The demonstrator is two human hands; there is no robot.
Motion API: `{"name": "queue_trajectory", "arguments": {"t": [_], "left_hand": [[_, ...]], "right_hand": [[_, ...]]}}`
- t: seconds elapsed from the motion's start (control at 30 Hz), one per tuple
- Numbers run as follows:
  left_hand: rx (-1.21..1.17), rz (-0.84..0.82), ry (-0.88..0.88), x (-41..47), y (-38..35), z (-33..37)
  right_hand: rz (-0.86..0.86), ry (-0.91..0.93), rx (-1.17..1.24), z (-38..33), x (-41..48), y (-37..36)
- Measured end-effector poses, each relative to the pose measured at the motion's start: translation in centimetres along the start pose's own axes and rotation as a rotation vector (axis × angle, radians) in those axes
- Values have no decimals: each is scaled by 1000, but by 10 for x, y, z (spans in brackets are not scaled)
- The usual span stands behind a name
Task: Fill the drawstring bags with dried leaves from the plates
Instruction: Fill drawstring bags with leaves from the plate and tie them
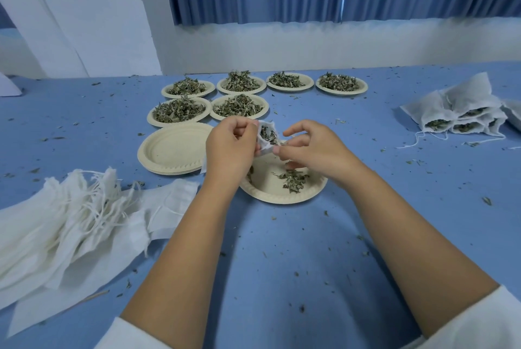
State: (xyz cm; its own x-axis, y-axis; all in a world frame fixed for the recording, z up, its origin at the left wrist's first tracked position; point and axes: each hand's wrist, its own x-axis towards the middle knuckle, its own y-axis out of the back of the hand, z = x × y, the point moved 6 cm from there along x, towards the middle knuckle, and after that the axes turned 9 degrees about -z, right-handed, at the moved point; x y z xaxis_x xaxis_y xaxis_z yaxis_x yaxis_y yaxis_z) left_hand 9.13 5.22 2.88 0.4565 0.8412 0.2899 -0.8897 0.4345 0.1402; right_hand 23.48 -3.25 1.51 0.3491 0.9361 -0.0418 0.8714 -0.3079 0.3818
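two bare forearms, short white sleeves [135, 334] at the elbows; no rings or watch visible.

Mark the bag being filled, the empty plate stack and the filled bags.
bag being filled [265, 149], head view, lower cloth
empty plate stack [174, 148], head view, top plate's centre
filled bags [465, 98], head view, upper bag's cloth

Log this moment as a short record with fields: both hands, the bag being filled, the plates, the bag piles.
left hand: grips the drawstring bag above the near plate
right hand: pinches the bag's right edge
drawstring bag: mouth open, leaves inside
near plate: only a few dried leaves left on it
full plates: six, heaped, in two rows behind
empty plates: stacked left of the near plate
empty bags: pile at left
filled bags: pile at far right
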Motion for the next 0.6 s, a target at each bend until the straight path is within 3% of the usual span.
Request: {"name": "queue_trajectory", "arguments": {"t": [0.13,0.33,0.5,0.6], "left_hand": [[64,-14,-17,0,-1,1],[141,-107,-70,-5,-11,6],[167,-164,-88,-6,-15,6],[145,-190,-88,-4,-13,7]], "right_hand": [[112,120,86,-8,-1,3],[234,266,-187,-22,-6,-1],[85,320,-478,-27,-8,-23],[-59,269,-455,-21,-5,-28]]}}
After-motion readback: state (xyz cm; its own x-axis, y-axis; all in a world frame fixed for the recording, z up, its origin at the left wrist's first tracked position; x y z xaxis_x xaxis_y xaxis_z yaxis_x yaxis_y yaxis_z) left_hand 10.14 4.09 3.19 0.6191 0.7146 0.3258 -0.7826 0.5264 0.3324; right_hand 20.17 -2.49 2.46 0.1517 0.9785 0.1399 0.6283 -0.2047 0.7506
